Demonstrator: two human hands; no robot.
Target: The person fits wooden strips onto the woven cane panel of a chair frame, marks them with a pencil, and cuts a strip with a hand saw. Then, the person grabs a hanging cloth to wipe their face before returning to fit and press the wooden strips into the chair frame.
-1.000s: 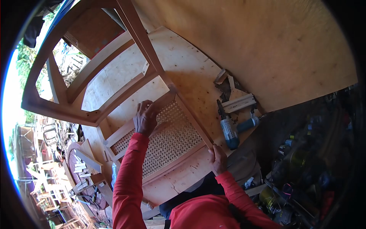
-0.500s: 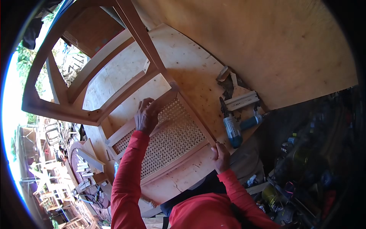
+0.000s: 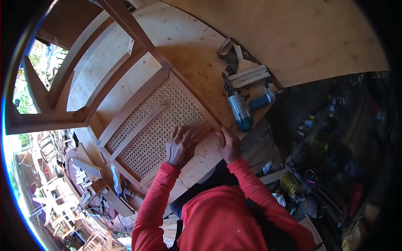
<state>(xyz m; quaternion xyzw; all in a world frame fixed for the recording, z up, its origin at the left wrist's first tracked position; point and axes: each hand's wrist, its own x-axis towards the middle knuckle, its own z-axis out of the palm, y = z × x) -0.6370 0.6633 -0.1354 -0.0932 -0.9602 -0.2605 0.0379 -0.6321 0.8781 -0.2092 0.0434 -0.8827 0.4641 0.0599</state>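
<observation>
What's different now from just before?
The left hand moved from the far rail of the woven panel, toward the person, to its near rail. The camera's view shifted too. The right hand stays at the panel's near right corner; the chair frame and blue tool look unmoved on the table.

The left hand (image 3: 180,147) covers a part of the near rail of the wooden frame (image 3: 191,94), and its fingertips are blurred, so I cannot tell how they press, while the right hand (image 3: 229,144) hides the frame's near right corner. The upper part of this frame is cut by the top edge, as is the plywood sheet (image 3: 293,35). The lettering on the blue tool (image 3: 240,111) is too small for reading, and many objects in the dark clutter (image 3: 322,142) cannot be distinguished.
</observation>
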